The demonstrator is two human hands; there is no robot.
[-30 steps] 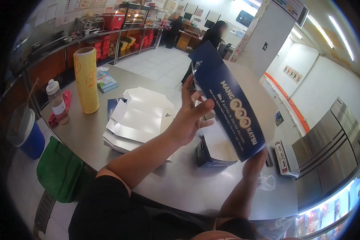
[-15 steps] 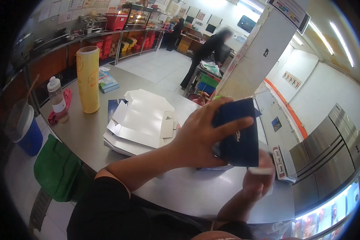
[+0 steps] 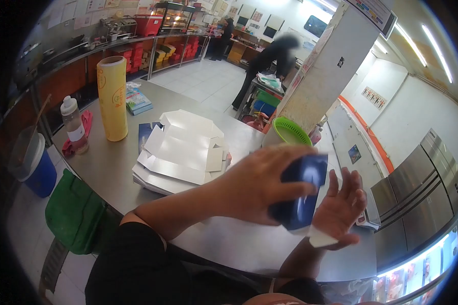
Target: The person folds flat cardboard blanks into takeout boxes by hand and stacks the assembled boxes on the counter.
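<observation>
The person stands at the near side of the steel table point(image 3: 239, 249), and both hands are over it. The left hand point(image 3: 262, 188) grips a dark blue carton point(image 3: 304, 201) from its left side, with the fingers bent around it; the carton is held up in the air, tilted, and its print is too blurred to read. The right hand point(image 3: 341, 208) is open, with the palm facing up and the fingers spread and a little curled, just to the right of the carton. A white flap point(image 3: 322, 239) sticks out at the bottom of the carton, in front of the lower palm—I cannot tell if this hand touches it. To the left of the hands lies a stack of flat white box blanks point(image 3: 180, 145). Beyond it, at the left, a yellow roll of cling film point(image 3: 112, 101) stands upright, with a blue packet point(image 3: 138, 101) near its right side. Farther left are a clear bottle with a white cap point(image 3: 75, 129) and a red cloth point(image 3: 86, 124) behind it. Behind the hands there is a bright green basket point(image 3: 293, 131); a scale point(image 3: 370, 216) is at the right. At the far side, a co-worker in dark clothes point(image 3: 262, 63) bends forward.
</observation>
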